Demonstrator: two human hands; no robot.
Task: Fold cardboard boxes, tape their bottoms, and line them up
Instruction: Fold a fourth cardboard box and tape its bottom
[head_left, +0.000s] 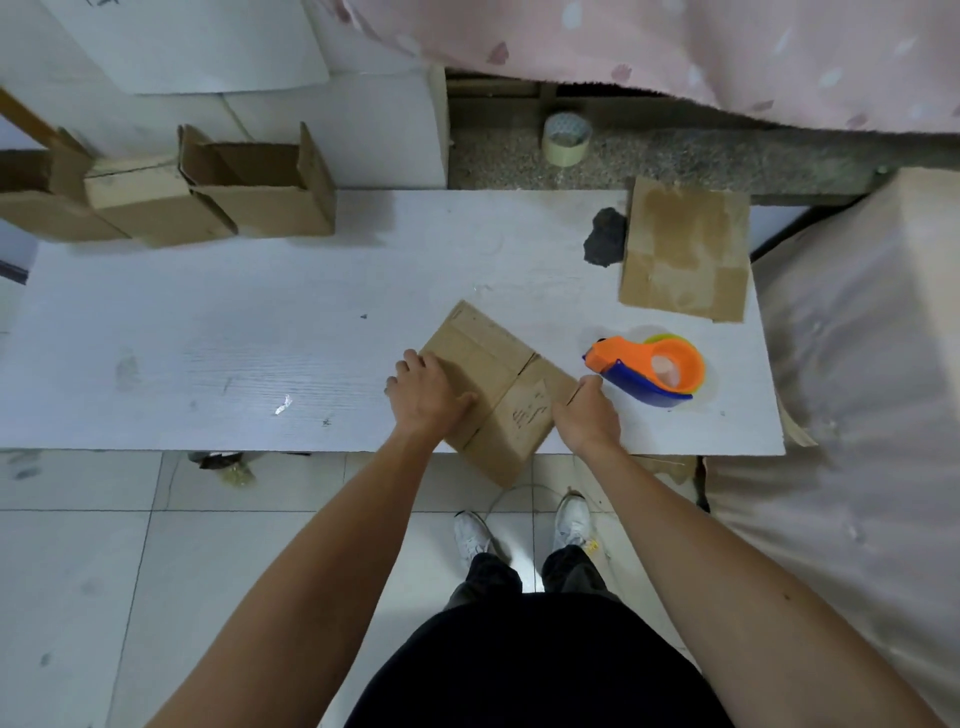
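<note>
Step in hand, I judge: opening the flat brown cardboard box (498, 395) into shape; bottom not taped yet. It lies at approx. 5 o'clock on the white table (208, 338), partly over the near edge. Hands are apart: the left hand (426, 392) presses flat on its 9 o'clock side, the right hand (587, 415) pinches its 3 o'clock corner. Next: square it, fold flaps, then reach the orange-and-blue plastic tape dispenser (649, 371) at 3 o'clock. Open brown boxes (260, 197) stand at 10 o'clock.
</note>
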